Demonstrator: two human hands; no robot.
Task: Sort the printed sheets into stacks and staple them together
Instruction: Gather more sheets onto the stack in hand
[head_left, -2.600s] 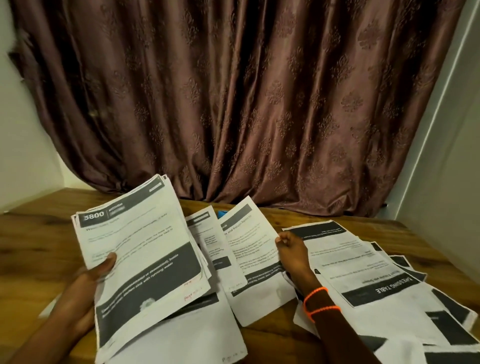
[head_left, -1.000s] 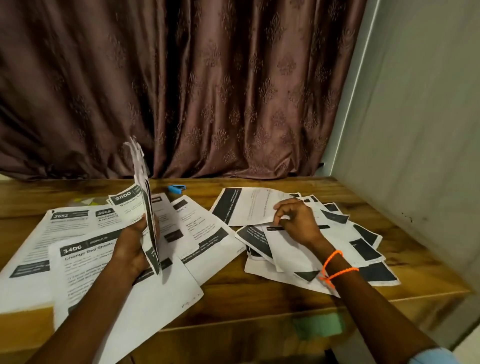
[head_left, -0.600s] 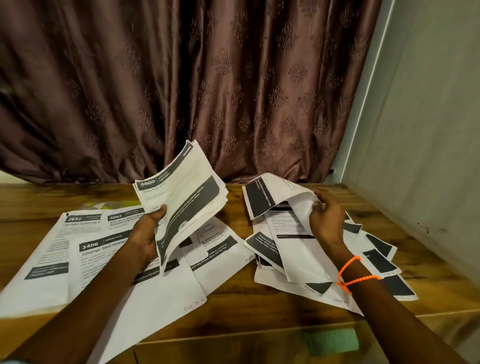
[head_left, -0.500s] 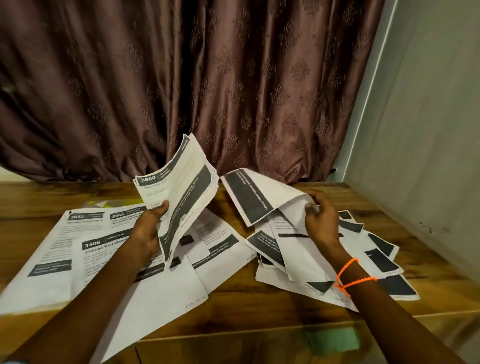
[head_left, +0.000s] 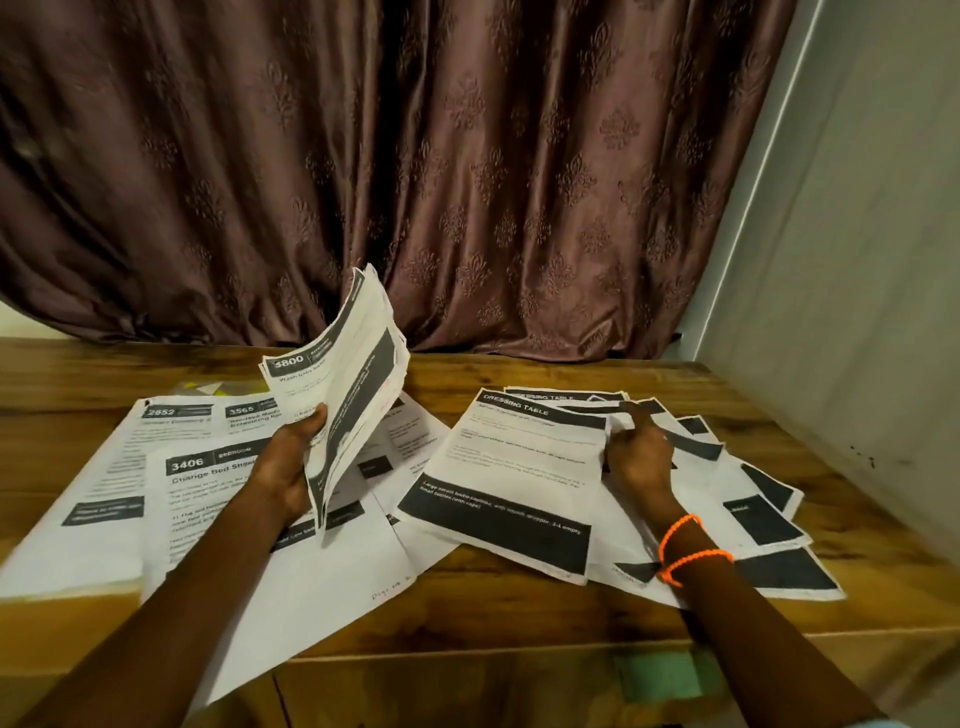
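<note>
The left hand grasps a bundle of sheets by its lower edge, thumb across the front page, so the pages stand up off the wooden table and fan slightly at the top; holding them upright like this probably keeps the collected set apart from the loose pages below and leaves its "5800" heading readable. The bundle's long axis runs from the palm up and away toward the curtain, leaning a little to the right. Under and to the left of that hand lie flat pages, the nearest being the sheet headed 3406, with the sheet headed 2652 further left; their headings point away from the person, so each number can be checked at a glance. The right hand has curled fingers pinching the upper right corner of the DRESSING TABLE sheet, which lies just to its left, its long axis running away from the person with the title at the far end. That corner grip looks like a way to lift or slide one page off the unsorted pile, which spreads under and to the right of this hand in skewed, overlapping layers. Two orange bands circle the right wrist. No stapler can be made out, and sorting seems far from done.
</note>
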